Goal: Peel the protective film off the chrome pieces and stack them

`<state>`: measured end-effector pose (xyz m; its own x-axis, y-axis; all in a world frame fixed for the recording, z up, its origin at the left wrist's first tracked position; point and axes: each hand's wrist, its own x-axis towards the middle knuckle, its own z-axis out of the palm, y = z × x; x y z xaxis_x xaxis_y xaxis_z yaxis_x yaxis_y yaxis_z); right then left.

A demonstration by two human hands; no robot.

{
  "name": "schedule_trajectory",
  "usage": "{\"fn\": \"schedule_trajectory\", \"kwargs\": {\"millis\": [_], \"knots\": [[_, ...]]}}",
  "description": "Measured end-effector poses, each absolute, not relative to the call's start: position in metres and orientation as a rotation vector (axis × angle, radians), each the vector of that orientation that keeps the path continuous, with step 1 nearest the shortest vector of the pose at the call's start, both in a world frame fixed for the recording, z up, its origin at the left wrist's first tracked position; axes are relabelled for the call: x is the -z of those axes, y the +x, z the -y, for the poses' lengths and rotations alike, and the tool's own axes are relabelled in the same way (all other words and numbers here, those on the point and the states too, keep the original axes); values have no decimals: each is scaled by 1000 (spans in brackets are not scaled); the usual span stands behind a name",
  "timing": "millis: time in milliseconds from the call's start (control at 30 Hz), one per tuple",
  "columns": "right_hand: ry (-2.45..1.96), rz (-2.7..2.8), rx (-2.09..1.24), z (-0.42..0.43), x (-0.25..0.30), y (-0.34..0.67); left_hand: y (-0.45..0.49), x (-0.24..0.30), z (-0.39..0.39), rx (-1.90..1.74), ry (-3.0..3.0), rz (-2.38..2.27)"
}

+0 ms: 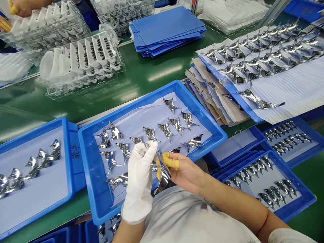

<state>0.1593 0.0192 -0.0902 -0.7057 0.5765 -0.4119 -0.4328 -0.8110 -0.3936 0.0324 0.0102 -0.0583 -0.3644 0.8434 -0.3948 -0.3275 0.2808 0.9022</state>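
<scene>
My right hand (pixel 186 170), with yellow finger cots on its fingertips, grips a curved, pointed chrome part (pixel 164 175) above the near edge of a blue tray (pixel 87 175). Close against the part's upper end is my left hand (pixel 140 172) in a white glove. Its thumb and fingers are pinched together, and whatever lies between them is hidden. Beneath both hands, the tray is lined with white foam sheet, where several similar chrome pieces (pixel 165 131) lie in loose rows. The gloved hand covers some of them.
To the left, another blue tray (pixel 66 162) holds more chrome parts. Chrome pieces stand in rows on a foam-covered board (pixel 301 87) at right, above further trays (pixel 301 207). Blue sheets (pixel 167 28) and clear plastic packs (pixel 86 64) sit on the green bench (pixel 141 77) behind. Another person's hand (pixel 30 7) shows top left.
</scene>
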Motion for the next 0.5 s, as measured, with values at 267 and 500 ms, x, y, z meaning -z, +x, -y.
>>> {"fn": "schedule_trajectory", "kwargs": {"millis": [267,500], "knots": [[-734,379,-2407,-20,90,159,32,56,-12,-1315,486,-1407],[-761,686,-2219,-23,80,165,18,63,0,-1274,488,-1274]]}}
